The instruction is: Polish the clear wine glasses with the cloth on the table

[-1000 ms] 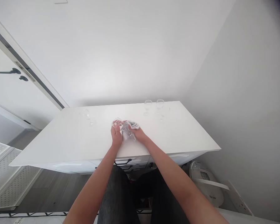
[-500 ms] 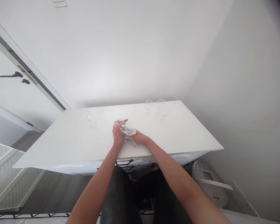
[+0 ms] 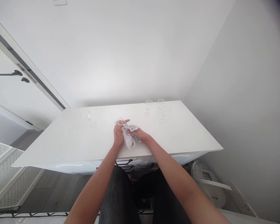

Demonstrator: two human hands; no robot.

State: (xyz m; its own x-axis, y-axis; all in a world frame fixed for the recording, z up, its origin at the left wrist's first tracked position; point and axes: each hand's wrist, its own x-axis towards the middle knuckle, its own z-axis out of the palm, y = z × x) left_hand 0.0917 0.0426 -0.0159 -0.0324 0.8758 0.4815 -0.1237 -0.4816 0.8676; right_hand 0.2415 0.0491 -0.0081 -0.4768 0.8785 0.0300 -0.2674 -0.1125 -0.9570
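Observation:
My left hand (image 3: 118, 134) is wrapped round the bowl of a clear wine glass (image 3: 119, 121), tilted with its rim toward the far left. In my right hand (image 3: 140, 134) is a crumpled pale grey cloth (image 3: 130, 138), pressed against the stem end of that glass. One end of the cloth hangs down above the white cabinet top (image 3: 67, 140). The foot of the glass is hidden by cloth and fingers.
Another wine glass (image 3: 85, 114) lies on its side to the left. At the back right stand wine glasses (image 3: 148, 104), (image 3: 161, 103) and a fainter glass (image 3: 166, 109). A rice cooker (image 3: 208, 182) sits low right; a perforated white bin (image 3: 16, 183) is low left.
The cloth has turned in my right hand, and more of it now hangs toward me. The held glass has shifted slightly right and tilted further.

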